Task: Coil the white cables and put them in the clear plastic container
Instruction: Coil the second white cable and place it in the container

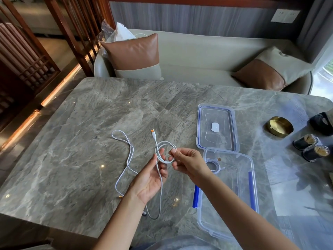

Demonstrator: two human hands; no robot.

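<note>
My left hand (150,179) lies palm up above the table, and its fingertips hold a small loop of a white cable (165,152). My right hand (187,163) pinches the right side of that loop. The cable's orange-tipped plug (153,132) sticks up past the loop, and its tail hangs down over my left palm toward the table's front edge. A second white cable (126,156) lies loose on the table to the left. The clear plastic container (252,179) stands open at the right, with one coiled white cable (214,165) inside it.
The container's clear lid (216,112) with blue seal lies flat behind it. A brass dish (278,126) and two dark jars (311,147) stand at the far right. A grey marble table (90,123) carries everything; a sofa with cushions stands beyond.
</note>
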